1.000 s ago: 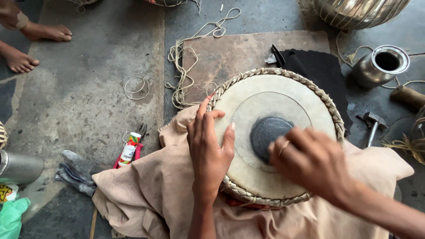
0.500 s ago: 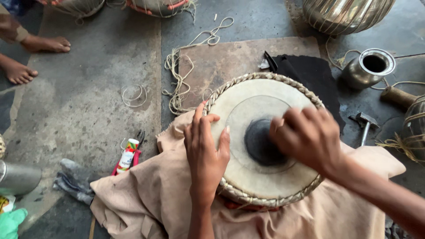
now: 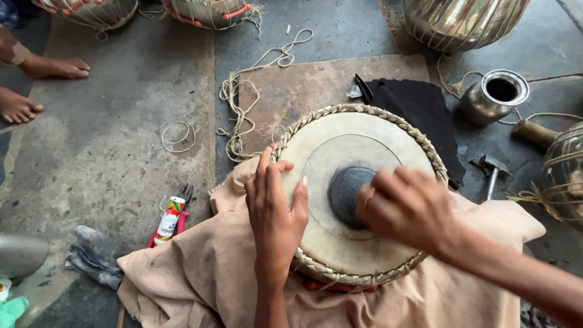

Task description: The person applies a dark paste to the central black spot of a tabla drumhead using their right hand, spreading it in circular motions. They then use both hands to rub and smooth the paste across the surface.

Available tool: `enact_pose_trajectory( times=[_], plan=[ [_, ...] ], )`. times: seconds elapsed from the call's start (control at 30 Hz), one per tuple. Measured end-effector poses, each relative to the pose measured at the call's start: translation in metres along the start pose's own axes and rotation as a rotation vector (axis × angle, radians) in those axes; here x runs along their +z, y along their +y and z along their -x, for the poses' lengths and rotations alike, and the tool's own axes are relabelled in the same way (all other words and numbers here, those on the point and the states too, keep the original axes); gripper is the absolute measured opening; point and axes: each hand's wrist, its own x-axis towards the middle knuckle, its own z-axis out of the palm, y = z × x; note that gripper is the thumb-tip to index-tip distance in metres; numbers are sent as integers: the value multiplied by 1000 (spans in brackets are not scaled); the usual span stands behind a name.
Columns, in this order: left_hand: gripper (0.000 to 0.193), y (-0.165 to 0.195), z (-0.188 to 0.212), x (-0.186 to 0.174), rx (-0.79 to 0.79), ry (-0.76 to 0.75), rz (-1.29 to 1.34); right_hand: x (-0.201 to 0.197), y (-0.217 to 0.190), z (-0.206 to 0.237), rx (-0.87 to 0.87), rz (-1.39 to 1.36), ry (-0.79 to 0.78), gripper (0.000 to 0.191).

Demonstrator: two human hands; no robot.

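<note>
The drum (image 3: 358, 194), a round one with a pale skin head and a braided rim, lies in the middle on a beige cloth (image 3: 200, 273) spread over the floor. The left hand (image 3: 276, 209) comes up from below with a straight wrist and rests flat on the left edge of the skin, fingers stretched and a little apart, thumb out to the right, gripping nothing. The right hand (image 3: 407, 206) enters from the lower right, forearm slanted, and lies over the dark round patch (image 3: 346, 191) in the middle of the skin; the fingers are curled downward (it is blurred, so I cannot tell if they hold something). A small hammer (image 3: 492, 170) lies to the right of the drum
</note>
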Motion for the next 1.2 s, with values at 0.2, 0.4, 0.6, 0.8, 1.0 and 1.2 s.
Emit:
enact_pose_trajectory(
  times=[0.2,0.4,0.6,0.8,1.0,1.2],
  plan=[
    [32,1,1,1,3,0,-19,11,13,6,-66,90,28,14],
    [32,1,1,0,-6,3,-3,3,4,7,-37,39,34,13],
    [32,3,1,1,-10,-7,-11,6,12,13,-94,30,38,11],
    [32,3,-1,0,15,14,-52,12,19,14,-66,87,78,11],
    [31,4,0,0,-25,-13,-15,-10,-20,13,-108,-55,53,12],
    [32,5,-1,0,-33,-24,-31,19,25,-2,-20,31,62,15]
  ],
)
